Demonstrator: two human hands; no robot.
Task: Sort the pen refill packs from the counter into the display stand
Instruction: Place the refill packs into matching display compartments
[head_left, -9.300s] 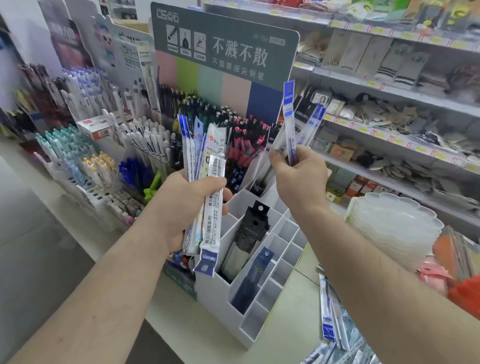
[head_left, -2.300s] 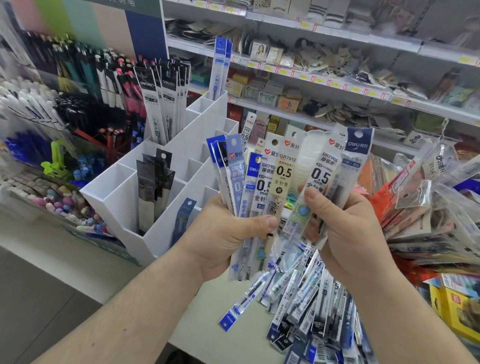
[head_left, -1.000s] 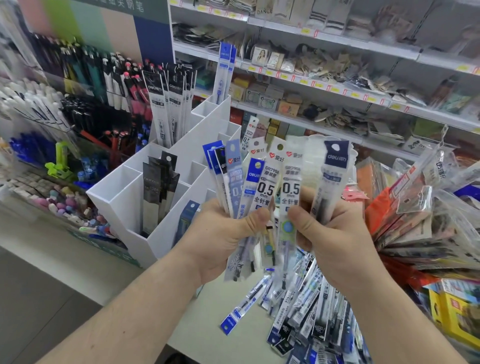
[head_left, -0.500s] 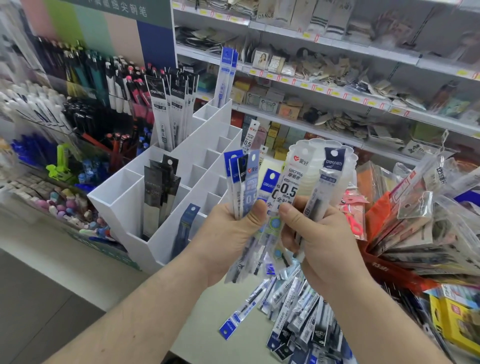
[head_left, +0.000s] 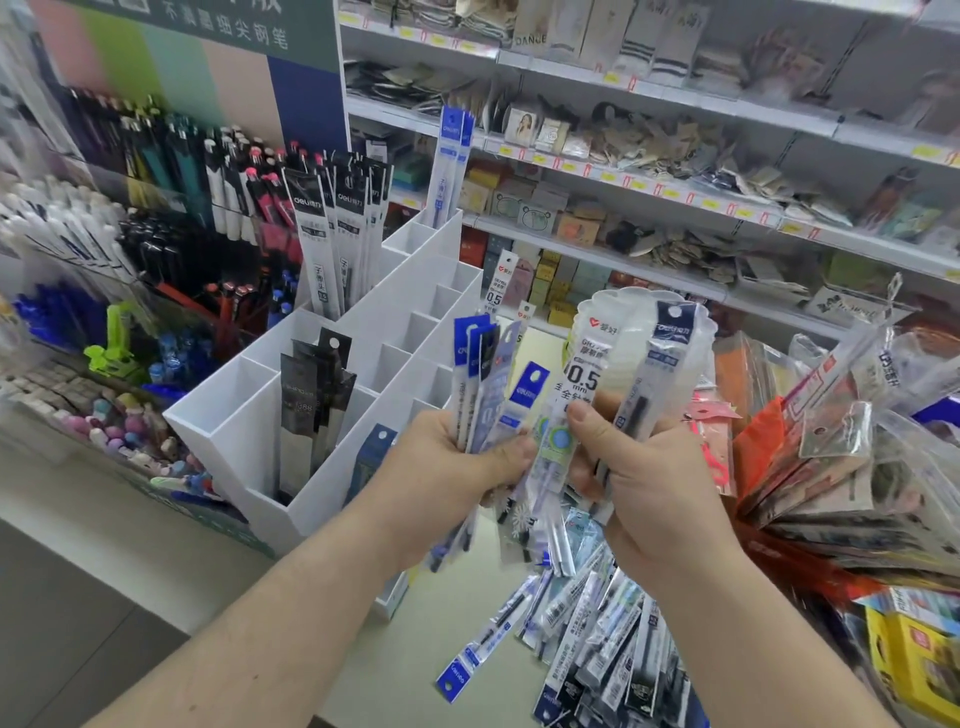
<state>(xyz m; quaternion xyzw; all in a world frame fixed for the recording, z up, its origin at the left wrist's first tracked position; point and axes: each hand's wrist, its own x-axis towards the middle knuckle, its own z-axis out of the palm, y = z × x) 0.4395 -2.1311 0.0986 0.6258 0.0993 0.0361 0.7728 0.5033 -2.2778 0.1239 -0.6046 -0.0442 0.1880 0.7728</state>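
Note:
My left hand (head_left: 447, 467) grips a fan of blue-topped pen refill packs (head_left: 480, 374) upright over the counter. Close beside it, my right hand (head_left: 644, 483) holds more packs, among them a white one marked 0.5 (head_left: 582, 374) and a dark-topped one (head_left: 660, 358). A loose pile of refill packs (head_left: 597, 639) lies on the counter below both hands. The white tiered display stand (head_left: 244, 426) is to the left; black packs (head_left: 311, 395), grey-black packs (head_left: 332, 234) and tall blue packs (head_left: 449, 156) stand in some compartments.
Pen racks (head_left: 156, 171) crowd the counter behind and left of the stand. Hanging packets (head_left: 841, 457) and a stack of clear plastic trays (head_left: 634, 322) press in on the right. Shelves of small goods (head_left: 649, 171) run across the back. The counter edge (head_left: 363, 675) is near.
Both hands have drawn the held packs closer together and slightly lower. My right thumb has shifted over the packs between the two hands. The view has tilted a little.

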